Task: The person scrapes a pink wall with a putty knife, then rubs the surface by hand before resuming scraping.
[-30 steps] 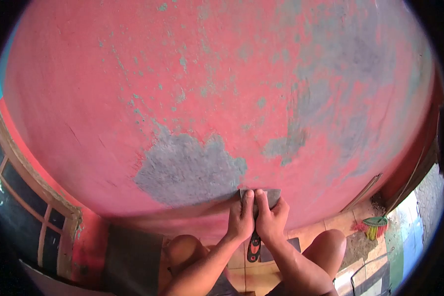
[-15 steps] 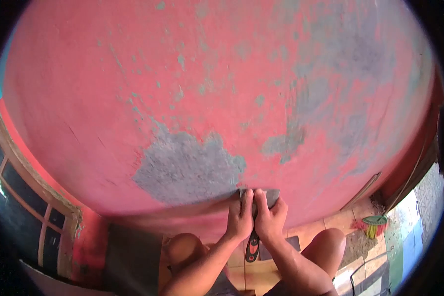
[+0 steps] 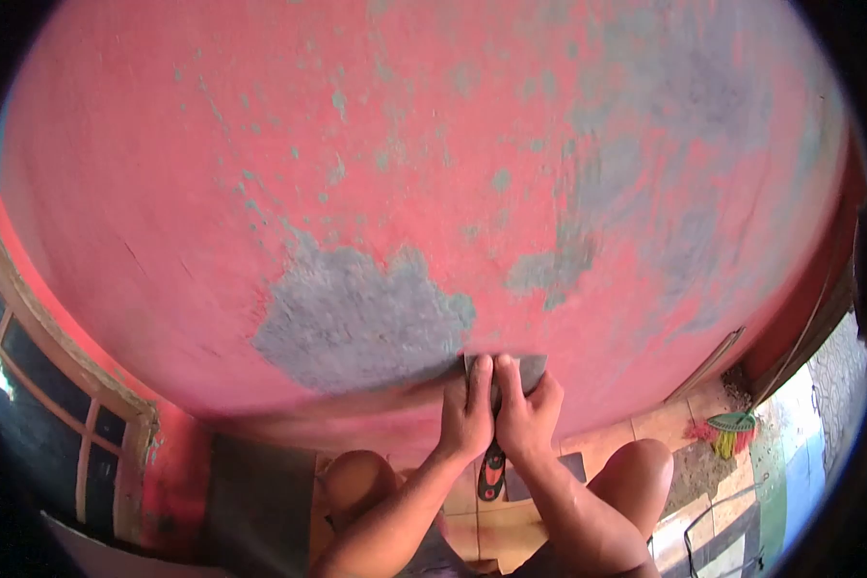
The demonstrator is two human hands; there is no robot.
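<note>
Both my hands grip one wide-bladed scraper with a black and orange handle (image 3: 492, 478). My left hand (image 3: 464, 420) is closed around its left side, and my right hand (image 3: 532, 418) around its right. The two thumbs lie side by side, pressed along the grey blade (image 3: 534, 366). The blade's top edge is at the red-pink wall (image 3: 385, 207), just below and right of a large bare grey patch (image 3: 356, 323). Most of the upper handle is hidden by my hands.
My bent knees (image 3: 641, 472) flank my forearms. A broom (image 3: 729, 432) with green, red and yellow bristles stands at the right, near a wooden strip (image 3: 705, 366). A framed window (image 3: 53, 385) is at the left, a dark mat (image 3: 258, 496) lies on the tiled floor (image 3: 511, 539).
The hands and scraper sit slightly higher in the view. The wall patches have shifted up and left too, so the camera has moved a little. Both hands keep their hold.
</note>
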